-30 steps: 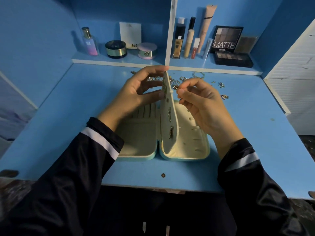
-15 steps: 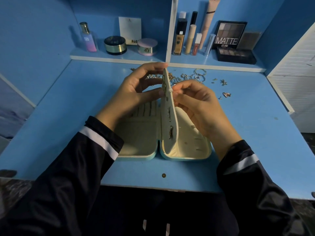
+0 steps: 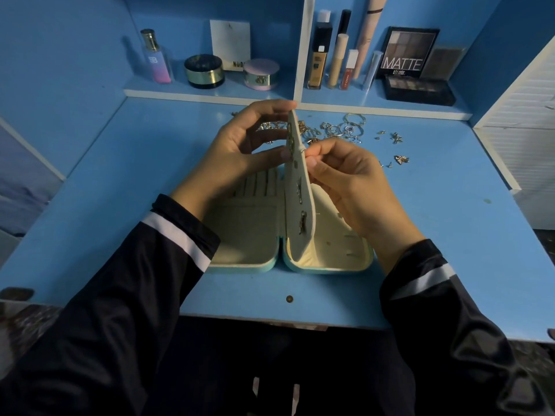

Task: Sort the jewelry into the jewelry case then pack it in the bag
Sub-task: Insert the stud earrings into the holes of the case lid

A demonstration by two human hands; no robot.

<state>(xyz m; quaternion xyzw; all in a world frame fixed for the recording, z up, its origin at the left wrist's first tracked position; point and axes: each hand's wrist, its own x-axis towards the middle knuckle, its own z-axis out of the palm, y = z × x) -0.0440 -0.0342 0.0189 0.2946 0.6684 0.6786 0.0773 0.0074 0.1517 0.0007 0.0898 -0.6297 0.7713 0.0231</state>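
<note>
- Now the right hand [image 3: 351,181] has its fingertips right at the flap [image 3: 297,199]. A second ago they hung just off it.
- Its thumb and forefinger pinch a small pale piece [image 3: 302,149] at the flap's right face, the other fingers curled beneath. What the piece is cannot be told.
- The left hand [image 3: 237,154] holds as before: forefinger hooked over the flap's top edge, thumb pressed to its left face, keeping it upright.
- More of the loose jewelry [image 3: 339,129] shows beyond the right hand than a second ago.
- The jewelry case [image 3: 249,235] lies open and flat on the blue counter [image 3: 120,205], near the front edge, with the flap rising from its spine between the two halves.
- Several earrings [image 3: 301,223] are pinned down the flap's left face.
- Blue walls close in the counter, and a white slatted panel [image 3: 525,100] stands at the right.
- A low shelf [image 3: 210,93] runs along the back, split by a white divider [image 3: 303,46].
- Left of the divider stand a perfume bottle [image 3: 156,57], a dark round jar [image 3: 204,70], a white card [image 3: 230,45] and a pink compact [image 3: 261,74].
- Right of it stand a foundation bottle [image 3: 319,58], slimmer tubes and an eyeshadow palette [image 3: 408,54] marked MATTE.
- The loose jewelry lies behind the case, near the shelf, with a star charm [image 3: 396,137] and a winged piece [image 3: 401,159] apart to the right.
- Both hands and their dark sleeves [image 3: 177,235] cover parts of the case and the pile.
</note>
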